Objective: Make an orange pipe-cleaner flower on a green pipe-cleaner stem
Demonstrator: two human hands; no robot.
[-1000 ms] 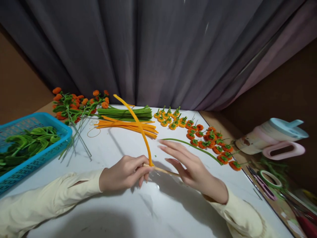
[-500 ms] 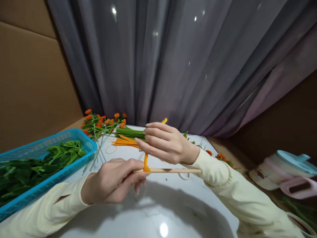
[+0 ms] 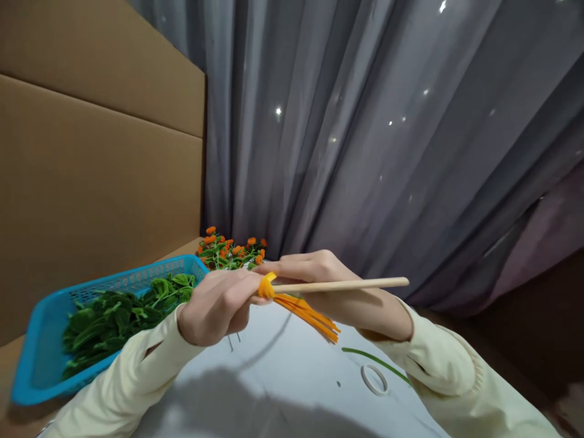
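Stick (image 3: 347, 285): where is it?

Up off the white table (image 3: 314, 371), nearly level, free end pointing right and slightly up. It crosses in front of the right hand (image 3: 319, 274).

And the yellow strip (image 3: 266, 287)?

Wound round the stick, right at the fingertips of the left hand (image 3: 219, 304). Short bit pokes up from the wrap.

Left fingers?

Closed, gripping the stick by the wrap.

Right?

Fingers reach left, behind the stick, toward the left hand's knuckles. Tips are partly hidden; can't tell if they grip anything.

What's under the hands?

Bundle of orange strips (image 3: 314, 319) on the table, partly covered by them. Green stem (image 3: 376, 363) and white ring (image 3: 364, 378) lie near the right sleeve (image 3: 449, 362).

Left side?

Blue basket (image 3: 41, 347) with green leaves (image 3: 104, 322) inside. Orange flowers (image 3: 230, 250) sit just beyond it, by the grey curtain (image 3: 365, 152).
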